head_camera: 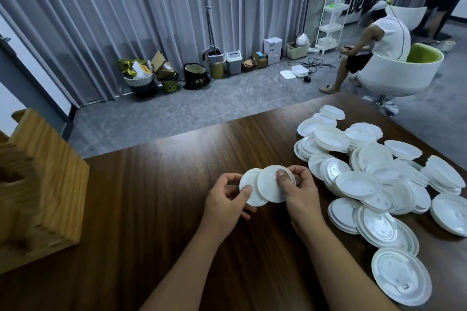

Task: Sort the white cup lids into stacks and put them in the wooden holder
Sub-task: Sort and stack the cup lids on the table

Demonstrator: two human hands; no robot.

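Two lids pinched, one in left hand (228, 206), one in right hand (302, 193), overlapping above worktop (161, 184); stacking step; next nest them; lid pile (374, 171) right, wooden holder (38, 189) left

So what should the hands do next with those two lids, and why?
Probably slide the two together into one neat stack. The left hand holds one white lid and the right hand holds another lid that only partly overlaps it. The wooden holder sits off to the left, and the big pile of lids is still loose.
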